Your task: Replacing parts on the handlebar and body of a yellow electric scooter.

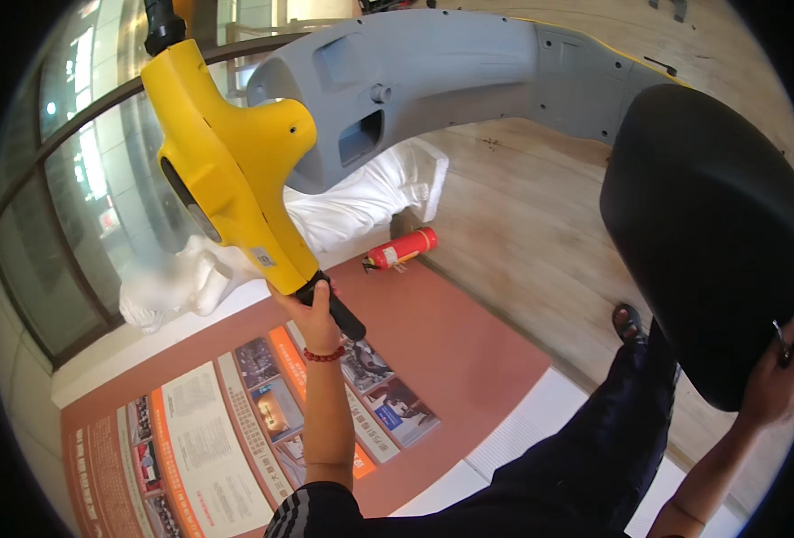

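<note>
1. The scooter (469, 58) spans the view from far left to right, its grey body curving between a yellow handlebar (226, 161) and a black seat (702, 215).
2. The handlebar slants from the far left toward the near middle, with a black grip at each end: the far grip (165, 34) and the near grip (343, 314).
3. The left hand (314, 316) is curled around the inner end of the near grip, thumb laid over it; the other fingers are mostly hidden. A red bracelet (323, 356) circles that wrist.
4. The right hand (778, 377) is at the seat's near right edge, fingers bent, beside a small shiny metal piece (781, 341). Whether it pinches that piece, I cannot tell.
5. Beyond the near grip, a red extinguisher (403, 248) lies on its side at the far edge of a brown board (478, 336) bearing printed panels.
6. A white statue (361, 202) lies partly behind the handlebar; windows (74, 242) stand at left.
7. Near right, a dark-trousered leg (585, 430) ends in a sandal (628, 321) on the wooden floor (523, 206).
</note>
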Available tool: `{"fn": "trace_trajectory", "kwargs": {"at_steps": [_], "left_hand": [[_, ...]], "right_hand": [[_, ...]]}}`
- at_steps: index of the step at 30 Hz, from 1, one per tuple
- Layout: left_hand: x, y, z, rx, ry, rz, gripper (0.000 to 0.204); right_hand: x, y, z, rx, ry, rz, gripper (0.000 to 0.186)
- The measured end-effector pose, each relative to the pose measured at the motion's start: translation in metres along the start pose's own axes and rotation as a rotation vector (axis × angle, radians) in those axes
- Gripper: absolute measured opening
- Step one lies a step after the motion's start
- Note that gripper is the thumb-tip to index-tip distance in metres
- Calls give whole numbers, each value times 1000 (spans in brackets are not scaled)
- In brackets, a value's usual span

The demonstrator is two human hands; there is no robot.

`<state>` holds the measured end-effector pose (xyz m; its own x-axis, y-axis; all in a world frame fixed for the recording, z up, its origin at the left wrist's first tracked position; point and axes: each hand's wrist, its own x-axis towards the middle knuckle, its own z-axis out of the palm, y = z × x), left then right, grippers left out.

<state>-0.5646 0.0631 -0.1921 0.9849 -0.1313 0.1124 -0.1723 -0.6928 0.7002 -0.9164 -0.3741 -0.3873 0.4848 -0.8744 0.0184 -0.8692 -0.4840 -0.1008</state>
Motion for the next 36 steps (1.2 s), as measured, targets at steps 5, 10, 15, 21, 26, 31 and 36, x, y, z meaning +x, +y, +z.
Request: {"fn": "trace_trajectory", "kwargs": {"at_steps": [5, 10, 15, 21, 26, 31, 36], "left_hand": [[1, -3, -1, 20, 1, 5, 84], [2, -10, -4, -74, 20, -28, 90], [5, -12, -5, 260, 115, 134, 95], [1, -4, -2, 213, 137, 53, 97], [1, 8, -6, 274, 113, -11, 99], [-46, 15, -18, 403, 39, -131, 79], [-175, -48, -17, 384, 2, -170, 62]], "right_hand": [[14, -31, -19, 74, 177, -153, 18], [21, -51, -35, 160, 226, -201, 13], [26, -56, -47, 146, 236, -258, 13], [27, -54, -47, 203, 191, -247, 18], [27, -54, -53, 177, 110, -246, 20], [25, -54, -69, 177, -36, -249, 21], [26, -56, -77, 198, -164, -207, 22]]}}
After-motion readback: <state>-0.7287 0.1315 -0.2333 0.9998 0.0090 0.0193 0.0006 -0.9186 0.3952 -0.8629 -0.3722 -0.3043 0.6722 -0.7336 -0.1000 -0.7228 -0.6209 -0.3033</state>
